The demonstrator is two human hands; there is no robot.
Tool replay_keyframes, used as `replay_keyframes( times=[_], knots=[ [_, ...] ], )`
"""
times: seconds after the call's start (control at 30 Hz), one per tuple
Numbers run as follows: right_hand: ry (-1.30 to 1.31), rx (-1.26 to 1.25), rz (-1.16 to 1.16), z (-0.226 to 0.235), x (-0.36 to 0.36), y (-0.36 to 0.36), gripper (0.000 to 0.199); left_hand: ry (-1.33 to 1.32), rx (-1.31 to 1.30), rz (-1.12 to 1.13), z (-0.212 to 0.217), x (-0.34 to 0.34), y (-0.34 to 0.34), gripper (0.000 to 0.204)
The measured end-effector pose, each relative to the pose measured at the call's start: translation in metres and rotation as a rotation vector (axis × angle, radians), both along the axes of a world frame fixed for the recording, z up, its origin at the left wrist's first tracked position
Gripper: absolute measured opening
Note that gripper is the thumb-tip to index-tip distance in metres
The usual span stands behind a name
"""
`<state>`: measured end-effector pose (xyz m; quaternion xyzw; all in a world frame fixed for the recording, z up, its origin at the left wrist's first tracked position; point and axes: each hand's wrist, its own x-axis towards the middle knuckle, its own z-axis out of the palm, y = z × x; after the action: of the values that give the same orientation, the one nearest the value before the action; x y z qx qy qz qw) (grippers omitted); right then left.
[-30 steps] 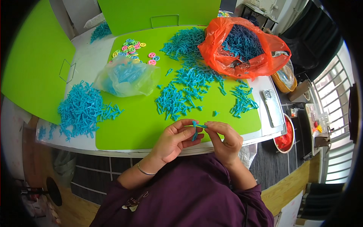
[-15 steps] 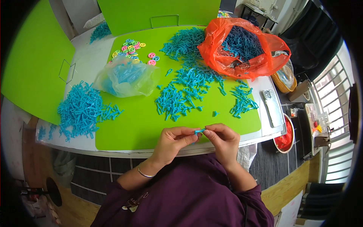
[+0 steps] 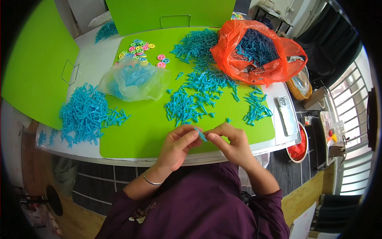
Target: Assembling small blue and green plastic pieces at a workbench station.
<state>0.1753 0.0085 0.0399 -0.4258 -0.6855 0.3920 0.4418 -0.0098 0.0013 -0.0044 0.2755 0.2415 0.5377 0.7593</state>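
Piece (image 3: 202, 136), blue, is over near edge of mat (image 3: 131, 139), pinched in L hand (image 3: 177, 147) btwn thumb & fingers. R hand (image 3: 232, 144): thumb & index nearly together beside it; can't tell if gripping. Looks like 2-handed adjusting step; next prob. needs steady L pinch, precise R fingertips. White surface (image 3: 88, 51) under mat; red bag (image 3: 226, 42) at mat's far R corner, phone (image 3: 287, 119) R of mat, barred window (image 3: 353, 93) well beyond.

Glossy plastic pieces (image 3: 184, 106), matt cloth shirt (image 3: 191, 199)
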Motion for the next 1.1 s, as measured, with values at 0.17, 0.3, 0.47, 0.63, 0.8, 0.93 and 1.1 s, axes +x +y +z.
replay_keyframes(
  times=[0.17,0.3,0.47,0.63,0.8,0.93,1.1],
  knots=[
    [-0.571,0.21,0.013,-0.001,0.015,0.077,0.029,-0.077,-0.102,-0.098,0.016,-0.004,0.0,0.012],
    [-0.853,0.486,0.093,-0.012,0.025,0.105,0.048,-0.095,-0.087,-0.137,0.008,-0.004,0.003,0.012],
    [-0.904,0.386,0.201,-0.008,0.038,0.071,0.048,-0.022,-0.122,-0.079,0.006,0.0,-0.001,0.014],
    [-0.766,0.399,0.109,-0.006,0.062,0.061,0.028,0.026,-0.075,-0.084,0.005,0.003,-0.002,0.018],
    [-0.647,0.355,-0.093,0.006,0.047,0.101,0.019,0.185,0.086,-0.019,0.0,0.006,-0.006,0.017],
    [-0.691,0.56,0.012,-0.013,0.034,0.137,0.02,0.278,0.131,0.004,0.0,0.012,-0.01,0.017],
    [-0.815,0.524,0.09,-0.013,0.028,0.143,0.019,0.371,0.169,0.029,0.006,0.013,-0.011,0.014]
  ],
)
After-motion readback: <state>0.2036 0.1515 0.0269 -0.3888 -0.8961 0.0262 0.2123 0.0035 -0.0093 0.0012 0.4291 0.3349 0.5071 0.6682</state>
